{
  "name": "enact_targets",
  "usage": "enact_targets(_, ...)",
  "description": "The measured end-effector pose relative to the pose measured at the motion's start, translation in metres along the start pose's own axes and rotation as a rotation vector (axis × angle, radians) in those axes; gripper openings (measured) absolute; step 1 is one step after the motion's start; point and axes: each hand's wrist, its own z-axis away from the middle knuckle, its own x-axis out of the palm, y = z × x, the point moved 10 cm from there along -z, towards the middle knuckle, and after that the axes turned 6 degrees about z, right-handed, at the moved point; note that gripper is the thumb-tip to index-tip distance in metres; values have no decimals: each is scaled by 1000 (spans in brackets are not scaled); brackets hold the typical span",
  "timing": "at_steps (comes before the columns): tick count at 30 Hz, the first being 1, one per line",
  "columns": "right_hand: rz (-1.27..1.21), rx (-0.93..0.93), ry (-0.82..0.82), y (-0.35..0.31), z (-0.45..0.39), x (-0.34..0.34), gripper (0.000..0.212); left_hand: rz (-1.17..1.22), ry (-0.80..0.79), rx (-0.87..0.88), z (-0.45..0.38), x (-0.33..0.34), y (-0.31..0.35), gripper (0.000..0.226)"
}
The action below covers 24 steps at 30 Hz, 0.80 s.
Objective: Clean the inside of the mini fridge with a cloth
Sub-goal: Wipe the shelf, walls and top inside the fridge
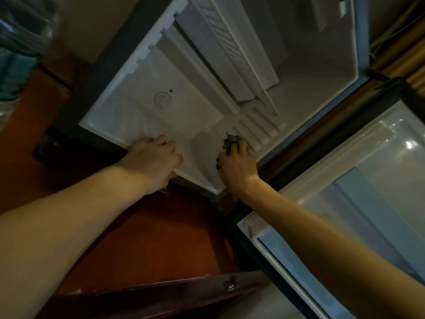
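Note:
The mini fridge point(142, 72) stands open, its white inside seen at a steep tilt. My right hand point(236, 164) grips a crumpled dark grey cloth point(231, 141) and presses it on the white inner wall near the shelf ribs point(257, 130), close to the front edge. My left hand point(154, 157) grips the front rim of the same wall, thumb under the edge. A round dial point(163, 100) sits on that wall farther in. A white shelf point(232, 49) lies deeper inside.
The open fridge door point(345, 203) with its white liner and clear bin is at the lower right, under my right forearm. Reddish-brown wooden cabinet panels point(149, 238) surround the fridge. A metal hinge point(230, 284) shows on a wooden door below.

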Motion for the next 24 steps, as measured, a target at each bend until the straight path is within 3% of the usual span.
enact_targets(3, -69, 30, 25, -4, -24, -4, 20, 4, -10, -1, -1, 0, 0, 38)
enact_targets(9, 2, 33, 5, -17, -65, 5, 27, -11, 3, 8, -3, -1, 1, 39)
enact_targets(12, -72, 63, 21, -4, -48, 9, 27, -5, 16, 14, -4, -2, 1, 40)
enact_targets(15, -119, 59, 149, 10, -11, -11, 24, -6, -3, 10, -2, -1, 1, 40)
enact_targets(19, -88, 7, 47, 14, 23, -16, 35, -3, -29, -15, 0, -1, 1, 40)
enact_targets(24, -45, 10, 72, 4, 20, -18, 33, -11, -31, -26, 1, 0, -1, 38)
